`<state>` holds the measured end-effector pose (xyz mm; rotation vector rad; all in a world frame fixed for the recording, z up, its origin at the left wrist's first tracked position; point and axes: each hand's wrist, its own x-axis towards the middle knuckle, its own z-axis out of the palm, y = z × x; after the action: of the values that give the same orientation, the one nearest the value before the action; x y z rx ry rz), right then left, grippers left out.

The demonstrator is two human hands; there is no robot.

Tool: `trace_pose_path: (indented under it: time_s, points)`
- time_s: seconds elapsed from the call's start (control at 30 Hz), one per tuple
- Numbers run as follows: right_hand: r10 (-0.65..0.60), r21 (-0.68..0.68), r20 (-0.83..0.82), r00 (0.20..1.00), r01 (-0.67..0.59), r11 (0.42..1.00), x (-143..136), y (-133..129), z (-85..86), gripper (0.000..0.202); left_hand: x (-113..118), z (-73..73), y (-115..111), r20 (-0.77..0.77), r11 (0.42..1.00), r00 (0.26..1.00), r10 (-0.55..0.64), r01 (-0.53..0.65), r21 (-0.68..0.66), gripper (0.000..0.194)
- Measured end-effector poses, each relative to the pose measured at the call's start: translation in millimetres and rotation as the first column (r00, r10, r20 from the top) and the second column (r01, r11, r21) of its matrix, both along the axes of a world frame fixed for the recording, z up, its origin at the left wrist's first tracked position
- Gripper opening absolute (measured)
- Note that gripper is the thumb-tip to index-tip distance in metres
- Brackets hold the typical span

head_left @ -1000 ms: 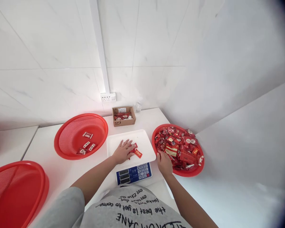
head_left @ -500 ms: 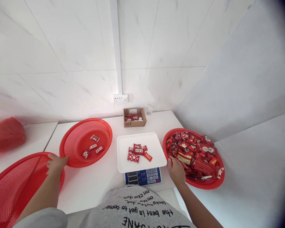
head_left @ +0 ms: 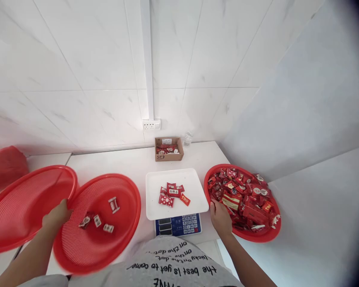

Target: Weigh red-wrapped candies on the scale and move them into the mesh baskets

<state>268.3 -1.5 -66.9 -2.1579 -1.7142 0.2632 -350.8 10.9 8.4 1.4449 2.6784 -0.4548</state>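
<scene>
We had our left hand point(head_left: 57, 215) right where two red baskets met. The basket with four small packets point(head_left: 92, 248) lay just to the right of that hand, and most of it was there, from a bit farther off to closer to our tummy. Its rim came right up to our fingers. It looked longest on a slant, from near us on the left to farther off on the right. The bare left basket point(head_left: 24, 211) was on the other side, behind our wrist and hand as we looked down. Our left fingers were bent, but we could not tell if they pinched a rim or only leaned on one.

Our left hand was much nearer to the four packets than our right hand point(head_left: 221, 218). The white tray point(head_left: 155, 183) was in between, on the blue scale point(head_left: 178, 226), with some red packets point(head_left: 174, 193) in its middle.

Our right hand touched the near left rim of the full basket point(head_left: 260, 238), just beside the tray's corner. We saw its back and thumb side, but the other fingers were hidden, so we could not tell how tight they were. The heap of sweets point(head_left: 231, 200) lay to the right of that hand and farther off.
</scene>
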Motion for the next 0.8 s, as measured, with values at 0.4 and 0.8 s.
trace_pose_path:
  time_s: [0.4,0.8]
  points:
    - [-0.010,-0.011,-0.039,0.999,0.010,1.000,-1,0,1.3,0.045,46,4.8,-3,-0.008,0.897,0.902,-0.431,0.427,-0.114,0.074]
    - [-0.018,-0.035,-0.062,0.998,0.016,0.999,-2,0,3.4,0.047,110,11.3,21,0.304,0.850,0.804,-0.510,0.526,0.037,0.061]
